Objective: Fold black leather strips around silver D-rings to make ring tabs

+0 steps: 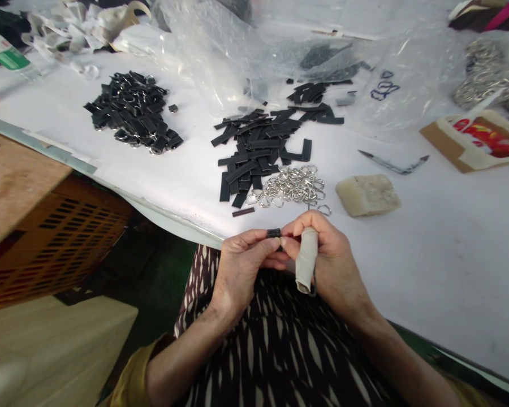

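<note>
Both hands meet at the table's front edge, above the lap. Between thumb and fingers my left hand (241, 263) pinches a small black strip piece (274, 233). The fingertips of my right hand (328, 257) touch the piece's right end, and that hand also holds a tool with a cloth-wrapped handle (307, 257); its tip is hidden. Just beyond the hands lie a pile of metal rings (297, 185) and a heap of black strips (257, 147). A brownish strip (243, 212) lies left of the rings.
At the left is a pile of black pieces with rings (131, 110). To the right are a pale block (367, 195), tweezers (392, 164) and an open box (470, 141). Plastic bags (220, 51) cover the back. An orange crate (63, 232) stands below left.
</note>
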Demonstrator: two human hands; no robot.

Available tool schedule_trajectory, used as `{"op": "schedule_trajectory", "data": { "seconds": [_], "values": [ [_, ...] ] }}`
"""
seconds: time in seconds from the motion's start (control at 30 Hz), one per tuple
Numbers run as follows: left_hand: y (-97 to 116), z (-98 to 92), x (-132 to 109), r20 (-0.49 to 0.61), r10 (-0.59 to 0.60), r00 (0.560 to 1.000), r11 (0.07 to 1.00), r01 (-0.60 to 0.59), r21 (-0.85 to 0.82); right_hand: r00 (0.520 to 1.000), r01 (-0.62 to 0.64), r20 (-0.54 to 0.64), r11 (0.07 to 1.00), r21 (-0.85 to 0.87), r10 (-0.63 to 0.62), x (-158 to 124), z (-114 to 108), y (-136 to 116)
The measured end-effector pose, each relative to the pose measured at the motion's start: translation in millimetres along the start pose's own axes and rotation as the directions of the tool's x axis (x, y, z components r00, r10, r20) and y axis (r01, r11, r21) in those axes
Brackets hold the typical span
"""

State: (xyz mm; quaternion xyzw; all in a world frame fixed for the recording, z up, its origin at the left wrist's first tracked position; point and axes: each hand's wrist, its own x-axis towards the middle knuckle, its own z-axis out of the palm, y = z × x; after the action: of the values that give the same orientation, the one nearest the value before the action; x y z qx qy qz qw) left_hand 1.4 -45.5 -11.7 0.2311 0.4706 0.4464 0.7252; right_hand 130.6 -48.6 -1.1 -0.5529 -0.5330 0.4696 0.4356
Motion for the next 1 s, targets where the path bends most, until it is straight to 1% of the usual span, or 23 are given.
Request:
{"op": "schedule_trajectory", "data": {
  "seconds": [0.23, 0.5, 0.6, 0.7, 0.77, 0.83, 0.9, 1.0],
  "values": [
    [1, 0.1, 0, 0.003, 0.005, 1.0, 1.0, -0.005, 0.006, 1.0, -0.028, 0.012, 1.0, 0.007, 0.028, 0, 0, 1],
    [-1, -1.7, 1, 0.001, 0.018, 1.0, 0.999, -0.018, -0.034, 0.999, 0.04, -0.01, 0.997, -0.069, -0.041, 2, 1, -1],
    [0, -2.1, 2, -0.001, 0.025, 1.0, 0.999, -0.025, -0.038, 0.999, 0.034, -0.015, 0.996, -0.077, -0.036, 2, 1, -3],
    [4, -2.8, 3, -0.014, 0.016, 1.0, 0.998, -0.017, -0.056, 1.0, 0.027, -0.008, 0.999, -0.046, -0.027, -1, -2, -6],
    [6, -4.0, 3, -0.027, 0.005, 1.0, 0.998, -0.007, -0.058, 1.0, 0.028, -0.01, 0.999, -0.045, -0.028, -3, -9, -8],
    [8, -5.1, 3, -0.033, -0.005, 0.999, 0.999, 0.003, -0.054, 0.999, 0.038, -0.036, 0.996, -0.077, -0.04, -5, -20, -10],
    [9, -5.7, 3, -0.034, -0.017, 0.999, 0.999, 0.015, -0.048, 0.994, 0.056, -0.083, 0.991, -0.125, -0.067, -6, -34, -11],
    [9, -5.1, 3, -0.023, -0.034, 0.999, 0.998, 0.033, -0.046, 0.989, 0.058, -0.12, 0.978, -0.203, -0.083, -10, -57, -11]
  ]
}}
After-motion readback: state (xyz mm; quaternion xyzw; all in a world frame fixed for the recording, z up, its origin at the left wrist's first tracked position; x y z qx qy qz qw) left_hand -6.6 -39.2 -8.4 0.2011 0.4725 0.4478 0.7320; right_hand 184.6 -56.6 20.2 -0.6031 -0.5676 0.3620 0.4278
